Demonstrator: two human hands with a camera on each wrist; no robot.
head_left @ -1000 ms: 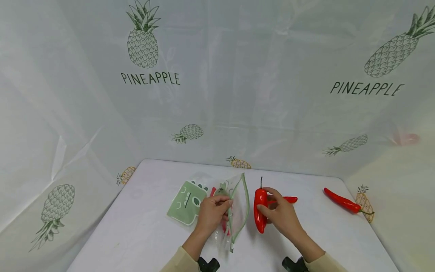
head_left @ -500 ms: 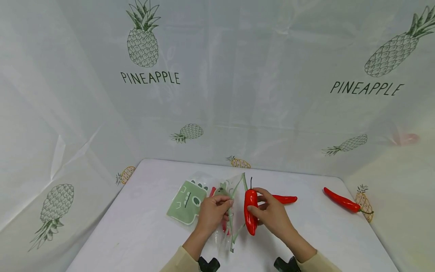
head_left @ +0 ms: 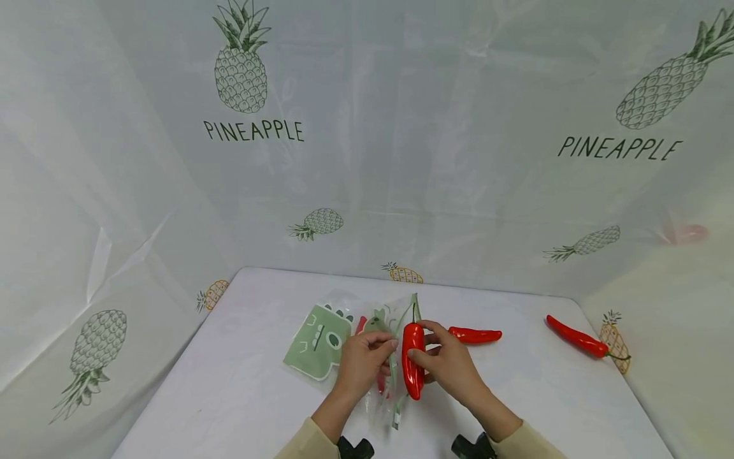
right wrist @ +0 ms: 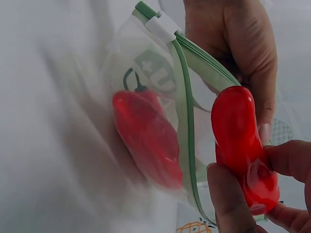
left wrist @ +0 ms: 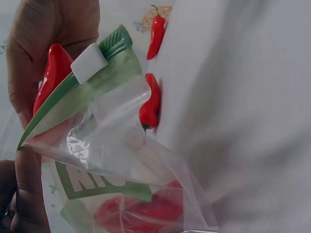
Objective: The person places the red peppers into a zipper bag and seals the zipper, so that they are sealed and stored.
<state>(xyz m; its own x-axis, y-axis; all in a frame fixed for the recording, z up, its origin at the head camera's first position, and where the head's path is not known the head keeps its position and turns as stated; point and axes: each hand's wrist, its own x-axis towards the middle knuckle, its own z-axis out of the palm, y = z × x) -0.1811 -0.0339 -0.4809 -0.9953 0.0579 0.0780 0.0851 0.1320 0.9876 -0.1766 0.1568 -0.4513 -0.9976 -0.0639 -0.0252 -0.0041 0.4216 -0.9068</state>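
Observation:
My left hand (head_left: 361, 360) pinches the green zip edge of a clear slider bag (head_left: 317, 343) printed with a green cartoon face. The bag's mouth gapes toward the right, with the white slider (right wrist: 161, 26) at its near end. Red peppers (right wrist: 148, 138) lie inside, seen through the plastic. My right hand (head_left: 450, 363) grips another glossy red chili pepper (head_left: 413, 364) between thumb and fingers, its stem pointing to the far side. This pepper is right at the bag's opening, overlapping the green zip edge in the head view.
A red chili pepper (head_left: 476, 336) lies on the white table (head_left: 229, 395) just beyond my right hand. Farther right, a second one (head_left: 578, 338) lies near the table's right edge. A pineapple-print curtain (head_left: 367, 127) hangs behind the table.
My right hand has carried the chili pepper leftward to the bag's mouth, uncovering more of the pepper behind it. The left hand keeps its pinch on the bag and has barely moved.

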